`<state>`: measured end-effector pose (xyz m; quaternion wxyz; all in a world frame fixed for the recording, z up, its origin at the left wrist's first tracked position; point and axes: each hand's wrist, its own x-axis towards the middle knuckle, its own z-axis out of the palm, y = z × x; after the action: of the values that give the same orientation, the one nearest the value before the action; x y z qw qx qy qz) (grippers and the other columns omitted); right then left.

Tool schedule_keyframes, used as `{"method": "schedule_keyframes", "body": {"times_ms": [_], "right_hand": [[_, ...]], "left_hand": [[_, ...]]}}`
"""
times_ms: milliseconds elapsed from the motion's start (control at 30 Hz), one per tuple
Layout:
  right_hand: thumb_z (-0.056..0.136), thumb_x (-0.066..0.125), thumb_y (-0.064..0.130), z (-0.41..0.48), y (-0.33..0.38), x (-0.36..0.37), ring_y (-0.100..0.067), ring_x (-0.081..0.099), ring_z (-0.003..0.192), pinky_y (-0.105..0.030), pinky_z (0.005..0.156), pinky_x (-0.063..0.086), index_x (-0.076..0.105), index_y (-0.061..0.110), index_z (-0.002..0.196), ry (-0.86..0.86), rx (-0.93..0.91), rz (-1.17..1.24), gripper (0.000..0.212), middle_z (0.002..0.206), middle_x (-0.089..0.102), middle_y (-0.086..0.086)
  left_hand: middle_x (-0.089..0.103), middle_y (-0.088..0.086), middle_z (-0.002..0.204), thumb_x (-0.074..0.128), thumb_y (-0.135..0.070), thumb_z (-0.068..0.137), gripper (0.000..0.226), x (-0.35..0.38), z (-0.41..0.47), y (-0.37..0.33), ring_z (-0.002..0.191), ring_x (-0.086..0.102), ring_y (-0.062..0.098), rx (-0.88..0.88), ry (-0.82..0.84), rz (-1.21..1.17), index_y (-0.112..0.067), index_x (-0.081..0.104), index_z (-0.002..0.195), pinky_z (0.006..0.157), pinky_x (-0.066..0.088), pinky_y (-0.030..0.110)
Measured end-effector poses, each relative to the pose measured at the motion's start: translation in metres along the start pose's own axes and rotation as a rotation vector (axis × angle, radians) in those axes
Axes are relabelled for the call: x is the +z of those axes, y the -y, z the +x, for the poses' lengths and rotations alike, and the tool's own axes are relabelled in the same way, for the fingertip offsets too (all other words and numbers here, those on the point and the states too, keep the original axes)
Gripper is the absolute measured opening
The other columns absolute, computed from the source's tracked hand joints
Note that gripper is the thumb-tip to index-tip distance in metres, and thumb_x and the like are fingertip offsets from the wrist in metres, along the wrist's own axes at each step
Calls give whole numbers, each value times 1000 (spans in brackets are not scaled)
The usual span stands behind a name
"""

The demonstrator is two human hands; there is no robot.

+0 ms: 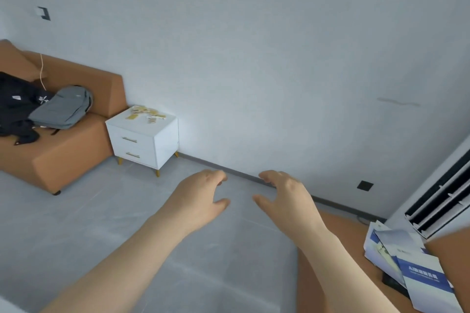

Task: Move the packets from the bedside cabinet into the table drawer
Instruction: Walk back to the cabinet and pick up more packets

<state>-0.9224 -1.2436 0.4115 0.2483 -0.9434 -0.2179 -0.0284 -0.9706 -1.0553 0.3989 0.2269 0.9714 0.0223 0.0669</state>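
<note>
Several small yellow and white packets point(145, 112) lie scattered on top of a white two-drawer bedside cabinet point(142, 141), which stands against the wall at the left. Both my arms reach out over the bare floor, well to the right of the cabinet and short of it. My left hand point(201, 194) hangs with loosely curled fingers and holds nothing. My right hand point(284, 194) is beside it, fingers also relaxed and empty. No table drawer shows in this view.
An orange sofa point(66, 155) carrying a grey backpack point(63, 108) and black clothing adjoins the cabinet's left side. At the lower right, an orange surface point(343, 244) holds blue-and-white booklets point(412, 269). A white air conditioner unit point(442, 201) stands at the right edge.
</note>
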Motion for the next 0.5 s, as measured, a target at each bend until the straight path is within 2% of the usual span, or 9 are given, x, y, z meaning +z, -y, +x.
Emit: {"method": "schedule_keyframes", "body": {"times_ms": [500], "right_hand": [[90,61,35,265,-45,47,-9,48,122,-21,95,39,47,24,136,170,-154,78,50,134,52,9]], "left_hand": [[54,-13,122,60,-38,88,38,8,203,77,110,52,7,-248,-68,-19,-27,50,123,88,41,21]]}}
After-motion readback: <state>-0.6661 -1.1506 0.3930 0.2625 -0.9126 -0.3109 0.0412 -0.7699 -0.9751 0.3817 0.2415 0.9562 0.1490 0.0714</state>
